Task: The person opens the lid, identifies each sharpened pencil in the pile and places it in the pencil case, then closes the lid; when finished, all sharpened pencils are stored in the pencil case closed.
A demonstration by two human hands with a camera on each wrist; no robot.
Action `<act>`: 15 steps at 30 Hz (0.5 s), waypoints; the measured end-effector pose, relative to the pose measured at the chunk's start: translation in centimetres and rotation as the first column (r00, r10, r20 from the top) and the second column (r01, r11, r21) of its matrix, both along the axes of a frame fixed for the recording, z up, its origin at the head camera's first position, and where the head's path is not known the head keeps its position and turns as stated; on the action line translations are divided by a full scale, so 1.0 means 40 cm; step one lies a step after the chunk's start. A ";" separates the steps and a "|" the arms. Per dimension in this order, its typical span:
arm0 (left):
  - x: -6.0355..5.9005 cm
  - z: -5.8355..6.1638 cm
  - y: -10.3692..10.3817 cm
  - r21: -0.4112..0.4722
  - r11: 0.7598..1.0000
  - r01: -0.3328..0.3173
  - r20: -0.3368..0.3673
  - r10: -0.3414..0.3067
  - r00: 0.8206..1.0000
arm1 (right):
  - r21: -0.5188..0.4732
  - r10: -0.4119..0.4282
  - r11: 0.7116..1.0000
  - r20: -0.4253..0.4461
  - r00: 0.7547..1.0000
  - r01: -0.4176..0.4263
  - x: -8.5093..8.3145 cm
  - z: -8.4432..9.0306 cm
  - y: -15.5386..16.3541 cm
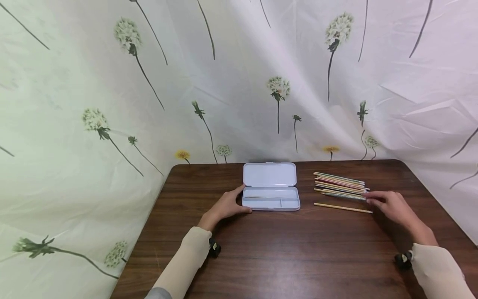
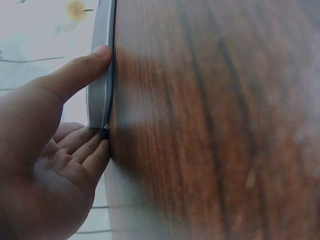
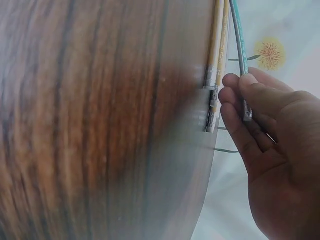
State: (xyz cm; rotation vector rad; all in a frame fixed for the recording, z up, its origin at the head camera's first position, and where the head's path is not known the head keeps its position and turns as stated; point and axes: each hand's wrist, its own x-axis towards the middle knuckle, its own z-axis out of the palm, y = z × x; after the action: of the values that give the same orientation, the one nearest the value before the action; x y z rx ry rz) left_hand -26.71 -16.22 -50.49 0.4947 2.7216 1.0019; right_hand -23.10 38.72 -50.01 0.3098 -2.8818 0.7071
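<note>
Two pale sleeves (image 1: 188,259) reach over a dark wood-grain surface (image 1: 276,253), and behind it hangs a white cloth (image 1: 239,87) printed with dandelions. On the left, my left hand (image 1: 227,204) spans the left end of a white pencil case (image 1: 269,209), my thumb against its front edge and my fingers along its side, so I hold it between them. The case sits open near the back of the surface, lid tipped away from me. Inside, one thin pencil (image 1: 257,197) lies along the lengthwise divider; I cannot tell on which side. To the right of the case, a loose row of pencils (image 1: 337,182) lies side by side, mostly yellow, with a reddish one among them. Nearer to me, apart from that row, rests a single yellow pencil (image 1: 341,207). At the row's right end, my right hand (image 1: 397,207) pinches a teal pencil (image 3: 241,45) between thumb and fingers, its held end raised.
</note>
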 end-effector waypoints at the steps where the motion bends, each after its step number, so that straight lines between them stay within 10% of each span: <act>1: 0.000 0.000 0.000 0.001 1.000 0.000 0.000 0.000 1.000 | 0.001 0.002 1.000 -0.001 1.000 -0.002 0.000 0.002 -0.001; 15: 0.000 0.001 0.002 0.008 1.000 0.003 -0.001 -0.003 1.000 | -0.059 0.010 0.998 -0.196 0.981 -0.022 0.004 0.018 -0.026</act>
State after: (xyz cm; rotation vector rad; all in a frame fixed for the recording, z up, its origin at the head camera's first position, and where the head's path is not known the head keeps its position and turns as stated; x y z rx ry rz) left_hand -26.73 -16.16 -50.45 0.5009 2.7174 1.0131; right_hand -22.95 37.69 -49.28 0.3729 -2.6699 0.7223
